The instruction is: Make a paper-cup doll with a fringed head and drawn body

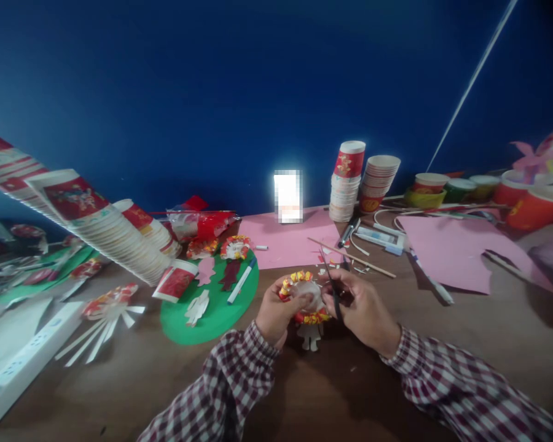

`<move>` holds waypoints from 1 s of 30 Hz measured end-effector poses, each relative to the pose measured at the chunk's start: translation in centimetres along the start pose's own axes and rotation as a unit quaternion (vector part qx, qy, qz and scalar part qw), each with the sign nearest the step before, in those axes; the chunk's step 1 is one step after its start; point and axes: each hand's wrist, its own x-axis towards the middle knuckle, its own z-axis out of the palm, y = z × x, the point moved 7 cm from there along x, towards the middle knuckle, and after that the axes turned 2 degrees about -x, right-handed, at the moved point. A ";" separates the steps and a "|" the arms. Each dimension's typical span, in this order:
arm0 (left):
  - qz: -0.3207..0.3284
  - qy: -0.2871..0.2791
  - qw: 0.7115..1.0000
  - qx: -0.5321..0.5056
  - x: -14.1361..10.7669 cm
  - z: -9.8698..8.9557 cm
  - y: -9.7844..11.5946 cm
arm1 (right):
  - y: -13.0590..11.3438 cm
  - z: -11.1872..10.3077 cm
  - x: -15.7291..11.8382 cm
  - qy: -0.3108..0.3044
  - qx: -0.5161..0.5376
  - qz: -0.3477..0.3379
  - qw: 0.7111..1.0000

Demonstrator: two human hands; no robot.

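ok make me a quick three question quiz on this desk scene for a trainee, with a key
1. Which hand holds the scissors?
2. True or false: a blue-and-white marker lies on the green disc.
3. Fill in: the frilled rim of the paper piece in the left hand is red and ____.

Key: 1. the right hand; 2. true; 3. yellow.

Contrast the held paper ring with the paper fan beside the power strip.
The paper ring has a curled, red-yellow rim; the paper fan has straight white strips. The paper ring is in the left hand; the paper fan lies on the table. Both show red.
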 end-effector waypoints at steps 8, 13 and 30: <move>-0.014 -0.004 0.999 -0.050 0.4 -0.3 1.4 | -0.1 -1.0 0.3 -0.018 -0.201 -0.087 0.976; -0.019 -0.012 0.996 -0.087 0.8 -0.6 2.3 | -0.2 -0.5 0.0 -0.049 -0.343 -0.129 0.929; -0.019 -0.048 0.991 -0.124 0.9 -0.6 2.3 | -0.5 -0.6 0.2 -0.088 -0.396 -0.136 0.904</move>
